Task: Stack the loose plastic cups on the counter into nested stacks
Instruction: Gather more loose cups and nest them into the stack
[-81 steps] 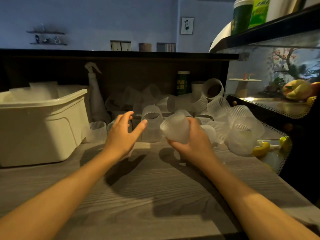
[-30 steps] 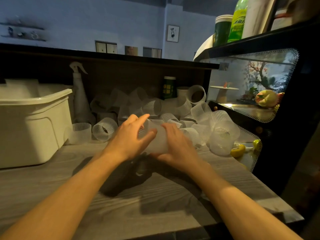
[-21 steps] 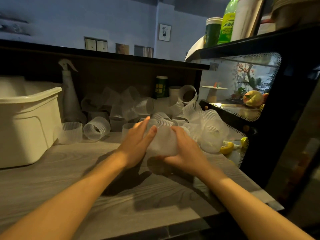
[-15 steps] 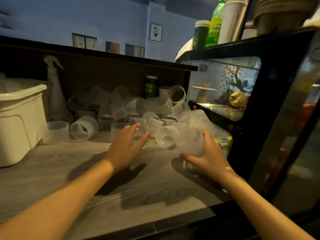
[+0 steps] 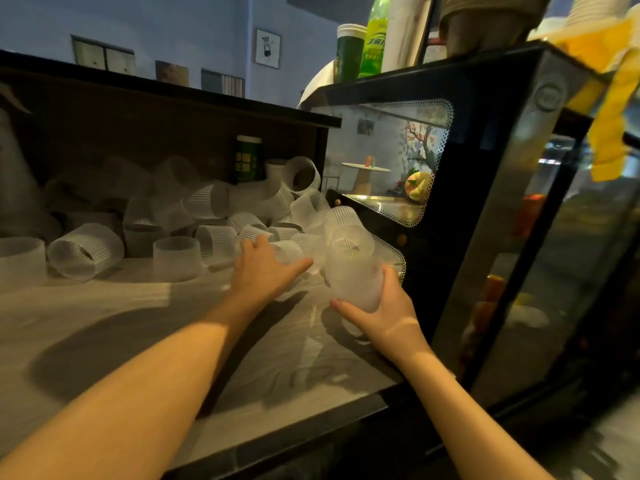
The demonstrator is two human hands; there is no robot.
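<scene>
A person's right hand point(image 5: 384, 306) grips a short nested stack of cups point(image 5: 353, 271) from below, right of the frame's centre, fingers and thumb curled round its lower end so the stack stands tilted, mouth up, above the grey wood-grain worktop point(image 5: 138, 323). The left hand point(image 5: 266, 271) reaches forward just left of the stack, fingers fairly straight and thumb pointing toward it, lying over a cup at the near edge of the pile; whether it has closed on that cup cannot be told through the motion blur. Behind both hands, a heap of loose ribbed plastic cups point(image 5: 214, 216) fills the middle of the frame, most on their sides, some upright, running back to a dark wooden back panel point(image 5: 138, 133). One cup point(image 5: 86, 251) lies on its side at centre left with its mouth toward the camera, another point(image 5: 176, 258) stands just beside it on the right, and a third point(image 5: 20, 261) stands at the left edge. A green can point(image 5: 248, 159) stands behind the heap. At right, a black glass-fronted display case point(image 5: 485, 168) rises beside the worktop, with a green bottle point(image 5: 375, 36) and a green cup point(image 5: 349, 50) on top in the upper part of the frame.
</scene>
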